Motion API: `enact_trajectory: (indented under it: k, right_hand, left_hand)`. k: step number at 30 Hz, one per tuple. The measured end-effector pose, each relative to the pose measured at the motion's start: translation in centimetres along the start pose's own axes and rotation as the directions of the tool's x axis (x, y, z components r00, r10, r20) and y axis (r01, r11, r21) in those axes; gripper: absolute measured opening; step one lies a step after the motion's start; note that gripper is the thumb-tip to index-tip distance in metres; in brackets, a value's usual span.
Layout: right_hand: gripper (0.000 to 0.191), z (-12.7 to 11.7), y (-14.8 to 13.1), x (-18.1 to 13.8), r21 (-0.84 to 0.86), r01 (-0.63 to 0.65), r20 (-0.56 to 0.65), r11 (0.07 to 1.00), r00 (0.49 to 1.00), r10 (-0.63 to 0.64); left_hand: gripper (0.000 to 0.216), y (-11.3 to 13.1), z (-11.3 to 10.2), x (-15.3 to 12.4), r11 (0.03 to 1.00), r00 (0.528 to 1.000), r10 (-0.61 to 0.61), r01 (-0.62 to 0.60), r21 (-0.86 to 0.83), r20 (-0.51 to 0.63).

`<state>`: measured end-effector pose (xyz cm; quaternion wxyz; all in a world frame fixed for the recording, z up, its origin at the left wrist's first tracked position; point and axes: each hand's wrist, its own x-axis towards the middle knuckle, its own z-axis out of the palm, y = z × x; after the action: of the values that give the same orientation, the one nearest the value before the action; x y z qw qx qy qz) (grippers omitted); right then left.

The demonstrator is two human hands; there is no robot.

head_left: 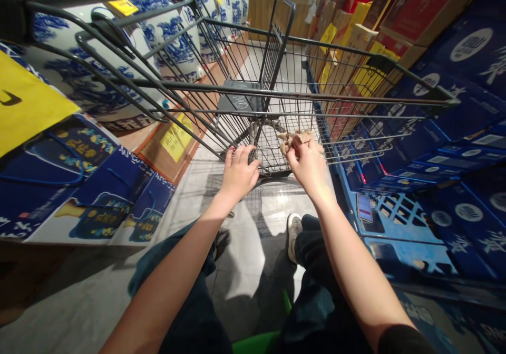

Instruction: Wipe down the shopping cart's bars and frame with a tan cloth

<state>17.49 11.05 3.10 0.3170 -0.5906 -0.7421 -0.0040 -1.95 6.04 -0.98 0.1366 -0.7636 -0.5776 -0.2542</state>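
A dark wire shopping cart [356, 98] stands in front of me, its side towards me. My right hand [310, 169] is closed on a crumpled tan cloth [283, 147] against the lower wires of the cart. Low on the same side, to the left, my left hand [239, 177] has its fingers curled over the wires. Its fingertips are partly hidden among the bars. A dark grey flap [241, 98] with a round emblem lies inside the cart, near the folding rear gate.
Large blue-and-white porcelain jars [169, 40] line a wooden ledge on the left, with blue gift bags [106, 185] nearer me. Stacked blue boxes [462, 217] rise on the right. A phone [364, 208] lies on a blue plastic crate [407, 209]. Below me is something green [256, 343].
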Motion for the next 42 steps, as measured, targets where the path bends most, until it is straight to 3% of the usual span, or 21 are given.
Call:
enact_trajectory:
  k: [2, 7, 12, 15, 20, 23, 29, 31, 36, 42]
  right_hand:
    - [0.039, -0.2, 0.2, 0.0, 0.002, 0.031, -0.012, 1.000, 0.999, -0.031]
    - [0.046, -0.1, -0.1, -0.5, 0.086, 0.206, -0.177, 0.975, 0.966, -0.188]
    - [0.035, -0.4, 0.3, -0.1, -0.016, 0.017, 0.001, 1.000, 1.000, -0.017]
    - [0.031, -1.2, 0.6, 0.6, -0.048, 0.021, 0.047, 0.999, 0.999, -0.019]
    - [0.036, -1.3, 0.1, 1.1, 0.096, 0.173, -0.121, 0.980, 0.979, -0.161]
    - [0.031, -0.2, -0.2, 0.7, 0.133, 0.202, -0.227, 0.970, 0.959, -0.169]
    - [0.027, 0.8, 1.1, 0.3, 0.082, 0.071, -0.072, 0.994, 0.995, -0.065]
    - [0.029, 0.3, 1.4, 0.6, 0.098, 0.123, -0.101, 0.988, 0.988, -0.113]
    - [0.031, 0.6, 0.7, 0.6, 0.141, 0.230, -0.307, 0.963, 0.935, -0.178]
    - [0.022, 2.3, 1.6, 0.3, 0.129, 0.096, -0.199, 0.987, 0.978, -0.069]
  left_hand:
    - [0.018, 0.0, 0.0, 0.0, 1.000, 1.000, 0.006, -0.006, 0.006, -0.001]
    - [0.018, 0.2, -0.1, 0.0, 0.999, 1.000, 0.024, -0.024, 0.037, -0.011]
    - [0.018, 0.2, -0.1, 0.0, 1.000, 1.000, 0.022, -0.022, 0.020, -0.005]
    - [0.017, 0.1, 0.0, -0.1, 0.999, 0.999, 0.031, -0.030, 0.023, -0.024]
    - [0.016, 0.0, 0.2, -0.1, 0.998, 0.997, 0.045, -0.043, 0.046, -0.059]
    - [0.016, 0.0, 0.1, -0.1, 0.998, 0.998, 0.046, -0.044, 0.046, -0.043]
    - [0.017, 0.0, 0.1, 0.0, 0.998, 0.999, 0.043, -0.042, 0.046, -0.032]
    - [0.016, 0.0, 0.2, 0.0, 0.998, 0.999, 0.042, -0.041, 0.044, -0.034]
    - [0.018, 0.0, 0.2, -0.1, 0.999, 0.999, 0.040, -0.039, 0.038, -0.033]
    - [0.017, -0.1, 0.1, 0.0, 0.998, 0.999, 0.048, -0.047, 0.044, -0.024]
